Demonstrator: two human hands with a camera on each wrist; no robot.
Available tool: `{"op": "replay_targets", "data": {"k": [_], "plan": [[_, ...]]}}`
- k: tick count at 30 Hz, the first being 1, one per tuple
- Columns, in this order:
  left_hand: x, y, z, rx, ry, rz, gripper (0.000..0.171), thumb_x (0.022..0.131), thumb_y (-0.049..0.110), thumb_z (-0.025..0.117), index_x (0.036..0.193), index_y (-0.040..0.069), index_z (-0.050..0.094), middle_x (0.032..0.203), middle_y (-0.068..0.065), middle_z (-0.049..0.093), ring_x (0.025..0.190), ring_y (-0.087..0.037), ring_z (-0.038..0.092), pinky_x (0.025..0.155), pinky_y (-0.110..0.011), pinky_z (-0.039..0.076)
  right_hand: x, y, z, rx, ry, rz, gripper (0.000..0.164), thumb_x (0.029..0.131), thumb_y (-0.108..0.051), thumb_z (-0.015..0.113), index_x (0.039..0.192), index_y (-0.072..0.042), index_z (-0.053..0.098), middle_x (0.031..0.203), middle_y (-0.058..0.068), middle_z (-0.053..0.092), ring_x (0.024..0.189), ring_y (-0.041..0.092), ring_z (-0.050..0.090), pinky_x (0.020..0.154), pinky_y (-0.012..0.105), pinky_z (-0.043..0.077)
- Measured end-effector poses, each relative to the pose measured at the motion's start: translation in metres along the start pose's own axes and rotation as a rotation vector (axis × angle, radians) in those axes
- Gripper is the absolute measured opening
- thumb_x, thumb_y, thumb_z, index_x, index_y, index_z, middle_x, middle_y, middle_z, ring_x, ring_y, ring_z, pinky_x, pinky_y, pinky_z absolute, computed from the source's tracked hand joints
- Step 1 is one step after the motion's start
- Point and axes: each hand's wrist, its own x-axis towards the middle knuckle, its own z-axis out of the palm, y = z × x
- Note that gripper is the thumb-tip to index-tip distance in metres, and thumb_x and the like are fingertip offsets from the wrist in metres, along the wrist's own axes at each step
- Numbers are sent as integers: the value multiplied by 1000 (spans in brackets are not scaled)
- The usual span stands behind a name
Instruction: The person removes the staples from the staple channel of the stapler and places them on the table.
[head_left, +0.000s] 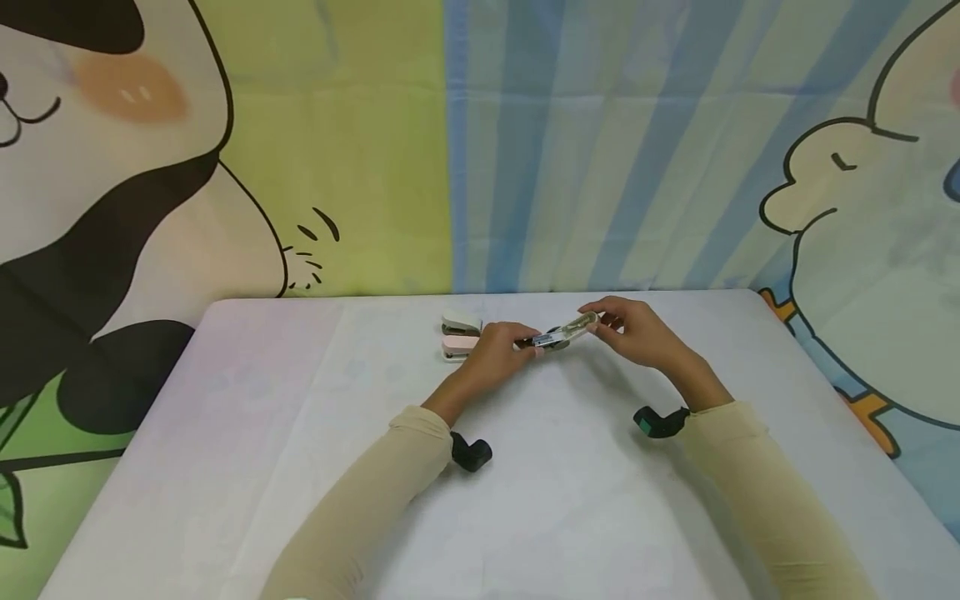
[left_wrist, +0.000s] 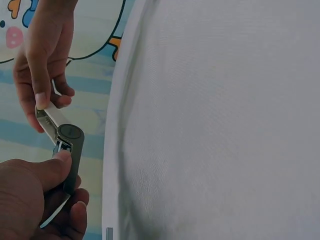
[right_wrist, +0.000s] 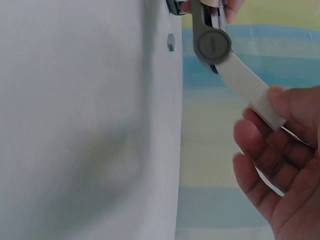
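Note:
Both hands hold one stapler [head_left: 564, 335] above the far part of the table, its white top arm swung wide away from the grey base. The left hand [head_left: 498, 354] grips the grey base, its thumb lying by the metal staple channel in the left wrist view. With thumb and fingers, the right hand [right_wrist: 292, 145] pinches the free end of the white arm [right_wrist: 250, 87]. Just left of the left hand are a pink stapler [head_left: 457, 343] and a white-and-grey one [head_left: 461, 322], both partly hidden by that hand in the head view.
The white-covered table [head_left: 540, 517] ends at a patterned cloth backdrop [head_left: 360, 150] behind it. A small grey piece [right_wrist: 171, 42] lies near the table's far edge. Black wrist cameras [head_left: 471, 454] stick out below both wrists.

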Motion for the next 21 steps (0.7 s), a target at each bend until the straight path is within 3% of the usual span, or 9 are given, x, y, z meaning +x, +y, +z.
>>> {"op": "replay_targets", "data": {"k": [3, 7, 13, 16, 21], "plan": [[9, 0, 4, 7, -4, -19, 28, 91, 12, 70, 118, 6, 71, 105, -5, 70, 88, -10, 61, 75, -25, 48, 3, 0, -3, -52, 19, -34, 29, 93, -3, 64, 122, -1, 64, 103, 12, 64, 82, 24, 60, 72, 42, 50], [21, 0, 8, -8, 7, -92, 28, 91, 11, 70, 118, 8, 71, 101, -5, 71, 80, -9, 59, 67, -22, 46, 8, 0, -5, -97, 22, -70, 29, 94, -1, 63, 122, 2, 63, 105, 15, 63, 80, 24, 61, 68, 40, 50], [38, -3, 12, -31, 8, -169, 28, 91, 13, 70, 118, 9, 71, 100, -5, 71, 67, -11, 53, 58, -23, 41, 13, 8, -10, -91, 21, -14, 29, 96, -2, 60, 124, 3, 62, 105, 17, 63, 81, 27, 61, 68, 42, 50], [44, -4, 12, -7, -18, -171, 28, 92, 16, 70, 119, 10, 71, 110, -6, 70, 78, -14, 56, 66, -24, 41, 11, 13, -10, -83, 24, 40, 29, 96, -3, 59, 125, 2, 62, 106, 17, 62, 84, 29, 61, 70, 43, 50], [51, -6, 15, 53, -45, -191, 29, 92, 20, 70, 120, 12, 71, 120, -2, 67, 110, -16, 58, 81, -27, 43, 9, 25, -8, -51, 5, 118, 29, 97, -5, 58, 126, 1, 62, 107, 17, 62, 87, 30, 63, 69, 43, 49]]}}
